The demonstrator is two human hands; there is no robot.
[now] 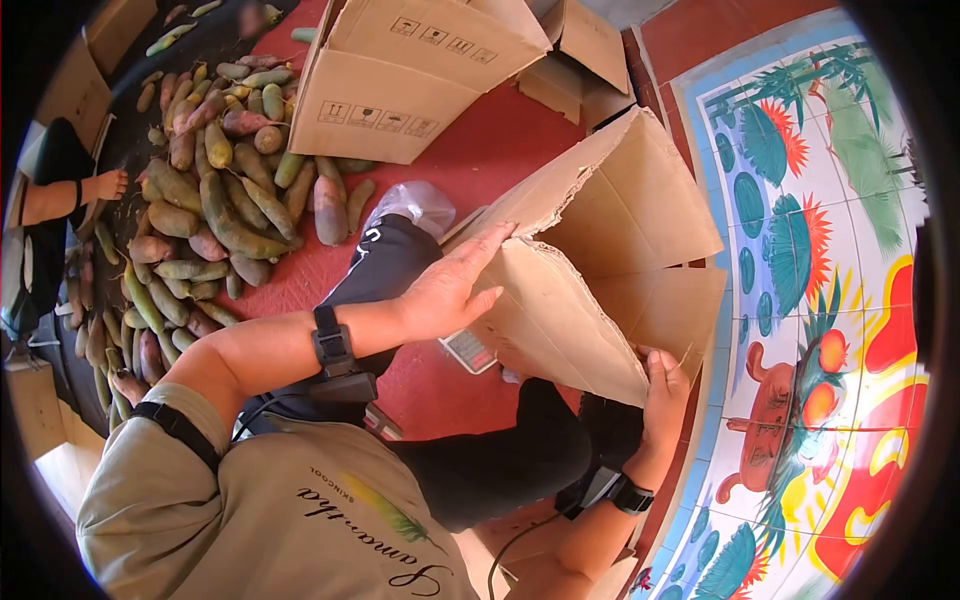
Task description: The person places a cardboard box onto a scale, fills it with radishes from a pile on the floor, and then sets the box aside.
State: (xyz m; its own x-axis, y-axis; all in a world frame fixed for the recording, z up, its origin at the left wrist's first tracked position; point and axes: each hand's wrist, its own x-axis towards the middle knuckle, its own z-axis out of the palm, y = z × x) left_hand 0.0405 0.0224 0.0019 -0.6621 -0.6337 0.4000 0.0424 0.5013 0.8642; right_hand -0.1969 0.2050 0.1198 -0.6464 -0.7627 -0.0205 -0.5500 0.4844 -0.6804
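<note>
An open cardboard box is tilted between my hands, its flaps spread and its inside partly showing. My left hand lies against the outer side near a torn flap edge, thumb apart from the fingers. At the lower right corner, my right hand grips the box edge, with fingertips over the rim. Below my left hand, a light-coloured device with keys lies on the red floor, partly hidden by the box. A clear plastic bag sits beside my knee.
A large pile of long green and reddish vegetables covers the left. Another cardboard box stands at the top, with more cardboard behind it. A co-worker's hand shows at the far left. Painted tiles line the right.
</note>
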